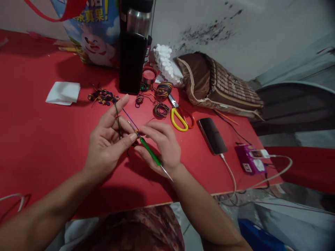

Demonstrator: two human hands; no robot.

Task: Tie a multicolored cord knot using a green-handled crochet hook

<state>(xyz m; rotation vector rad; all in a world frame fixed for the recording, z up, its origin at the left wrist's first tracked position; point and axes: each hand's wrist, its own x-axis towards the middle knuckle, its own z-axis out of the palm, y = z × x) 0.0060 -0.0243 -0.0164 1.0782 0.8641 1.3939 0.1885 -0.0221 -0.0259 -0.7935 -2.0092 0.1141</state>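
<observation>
A green-handled crochet hook [149, 152] sits pinched in the right hand [161, 146], its tip meeting thin cord [130, 120] that the left hand [108, 139] grips between thumb and fingers. Just beyond the grip lie yellow-handled scissors [178, 116] and cord coils [161, 109]; a phone [211, 135] rests to the right on the red table [39, 139].

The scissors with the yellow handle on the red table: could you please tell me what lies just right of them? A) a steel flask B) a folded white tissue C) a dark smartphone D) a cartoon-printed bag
C: the dark smartphone lies flat just right of the scissors, a white cable plugged into its near end.
</observation>
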